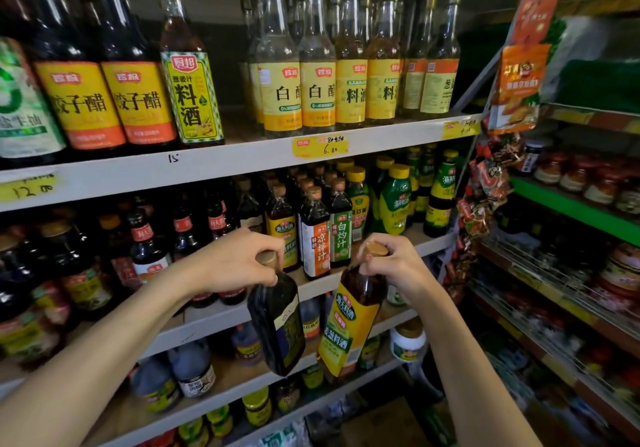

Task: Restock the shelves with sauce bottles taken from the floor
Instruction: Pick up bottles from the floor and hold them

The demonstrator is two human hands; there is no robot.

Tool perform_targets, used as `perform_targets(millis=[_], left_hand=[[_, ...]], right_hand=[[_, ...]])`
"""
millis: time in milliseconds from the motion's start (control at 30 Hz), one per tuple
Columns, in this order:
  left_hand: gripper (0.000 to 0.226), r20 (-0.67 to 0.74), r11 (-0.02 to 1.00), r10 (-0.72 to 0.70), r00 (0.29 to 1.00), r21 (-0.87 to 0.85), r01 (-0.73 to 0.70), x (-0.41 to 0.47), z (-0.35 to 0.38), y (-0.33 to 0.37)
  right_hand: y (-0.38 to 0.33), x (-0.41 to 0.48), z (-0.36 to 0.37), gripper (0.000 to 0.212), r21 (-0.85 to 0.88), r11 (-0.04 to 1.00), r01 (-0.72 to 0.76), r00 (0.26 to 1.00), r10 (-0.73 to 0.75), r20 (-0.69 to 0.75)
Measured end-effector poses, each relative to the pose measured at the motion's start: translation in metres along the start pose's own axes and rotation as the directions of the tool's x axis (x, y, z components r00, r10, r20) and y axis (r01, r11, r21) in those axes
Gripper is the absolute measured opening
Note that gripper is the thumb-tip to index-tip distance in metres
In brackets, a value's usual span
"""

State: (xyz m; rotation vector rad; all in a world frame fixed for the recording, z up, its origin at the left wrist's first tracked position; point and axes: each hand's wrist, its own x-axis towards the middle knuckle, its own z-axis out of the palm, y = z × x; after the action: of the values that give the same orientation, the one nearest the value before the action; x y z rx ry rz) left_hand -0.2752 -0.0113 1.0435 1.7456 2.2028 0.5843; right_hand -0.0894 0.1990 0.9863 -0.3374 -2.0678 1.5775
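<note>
While left hand [235, 263] holds soy [273, 329], maybe, right hand [394, 266] holds wine [349, 322]

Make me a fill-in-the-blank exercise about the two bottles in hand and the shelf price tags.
The left hand and the right hand each grip ____ bottle.
The dark bottle hangs from the ____ hand.
The yellow-labelled bottle hangs from the ____ hand.
The middle price tag on the upper shelf reads ____.
Missing words: one; left; right; 6.00

Small grocery shop, metal shelves [242, 161] packed with bottled sauces, handwritten yellow price tags [320, 146], hanging snack packets [485, 183]
</note>
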Motion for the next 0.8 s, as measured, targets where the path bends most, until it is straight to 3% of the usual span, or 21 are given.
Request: perform_targets(millis=[167,400,633,800], left_hand=[[0.011,-0.030,1.000,-0.028,0.999,0.006,0.028,-0.024,0.013,-0.009],[0.016,-0.066,0.985,-0.170,0.983,0.000,0.170,-0.069,0.013,-0.032],[0.012,-0.103,0.970,-0.240,0.965,0.024,0.243,-0.105,0.003,-0.053],[0.012,-0.098,0.963,-0.263,0.960,0.037,0.267,-0.108,-0.006,-0.061]], right_hand=[[-0.002,0.006,0.023,0.023,0.016,0.999,0.030,0.991,-0.032,0.133],[-0.003,0.019,0.070,0.010,-0.028,0.999,0.033,0.956,-0.024,0.294],[-0.002,0.029,0.097,0.022,-0.047,0.998,0.028,0.946,-0.011,0.325],[-0.003,0.033,0.105,0.015,-0.061,0.998,0.027,0.939,-0.004,0.344]])
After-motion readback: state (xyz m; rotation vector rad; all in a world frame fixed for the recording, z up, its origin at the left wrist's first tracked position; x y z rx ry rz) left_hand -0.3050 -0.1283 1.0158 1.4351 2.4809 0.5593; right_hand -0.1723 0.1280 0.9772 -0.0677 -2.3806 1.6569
